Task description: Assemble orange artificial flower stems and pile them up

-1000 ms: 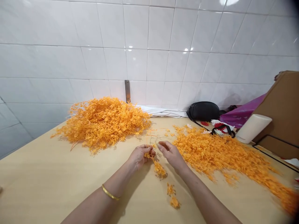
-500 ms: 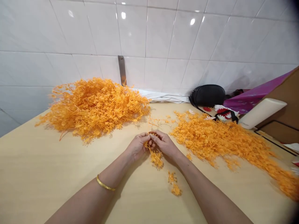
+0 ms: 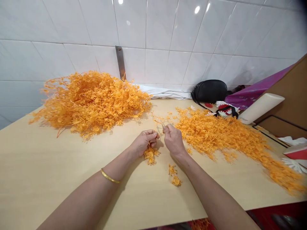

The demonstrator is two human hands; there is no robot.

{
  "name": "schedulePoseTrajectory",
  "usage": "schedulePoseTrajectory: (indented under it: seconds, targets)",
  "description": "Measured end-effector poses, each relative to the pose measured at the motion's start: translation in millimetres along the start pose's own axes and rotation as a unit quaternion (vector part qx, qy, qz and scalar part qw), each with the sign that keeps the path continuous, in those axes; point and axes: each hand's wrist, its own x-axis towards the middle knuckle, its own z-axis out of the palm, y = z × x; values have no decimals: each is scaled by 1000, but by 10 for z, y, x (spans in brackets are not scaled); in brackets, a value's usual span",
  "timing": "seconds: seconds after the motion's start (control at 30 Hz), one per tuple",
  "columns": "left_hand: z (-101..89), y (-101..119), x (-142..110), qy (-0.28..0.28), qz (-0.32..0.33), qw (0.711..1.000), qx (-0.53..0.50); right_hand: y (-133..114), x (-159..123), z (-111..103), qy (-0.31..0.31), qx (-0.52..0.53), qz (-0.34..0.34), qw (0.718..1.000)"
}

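My left hand is closed in a pinch on a small orange artificial flower sprig, whose frilly clusters hang below the fingers. Just to its right and slightly farther off is my right hand, its fingers closed on what looks like a thin orange stem over the table. The hands are apart. Two loose orange flower clusters lie on the table near my right forearm.
A big heap of orange sprigs lies at back left. Plucked orange pieces spread along the right. Behind them are a black bag, white and red flowers, a cream-coloured tube and a cardboard box. A tiled wall backs the table.
My hands have moved apart: the right hand has shifted away to the right, while the left keeps the orange sprig. The view has tilted lower, showing the table's front edge.
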Motion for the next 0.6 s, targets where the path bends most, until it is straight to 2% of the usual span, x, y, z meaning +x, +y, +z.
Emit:
schedulePoseTrajectory:
  seconds: [0.1, 0.13, 0.2, 0.27, 0.4, 0.5, 0.53, 0.6]
  targets:
    - [-46, 13, 0, 26, 13, 998, -53, 204, 161, -335, 144, -5, 101, 984]
    - [-58, 19, 5, 36, 19, 996, -78, 261, 199, -453, 163, -7, 107, 981]
    - [-69, 35, 14, 59, 32, 989, -129, 313, 198, -642, 106, 11, 79, 991]
    - [-68, 54, 10, 74, 24, 984, -158, 270, 72, -738, 8, 40, 52, 998]
    - [-65, 95, -43, 70, -17, 985, -154, 8, -442, -734, -140, 51, -6, 989]
    - [-68, 98, -82, 63, -9, 990, -123, -121, -824, -657, -222, -19, -82, 971]
    - [-72, 91, -89, 55, -4, 992, -111, -114, -900, -619, -237, -64, -118, 962]
    - [-85, 76, -91, 31, 0, 994, -100, -23, -926, -537, -200, -181, -168, 948]
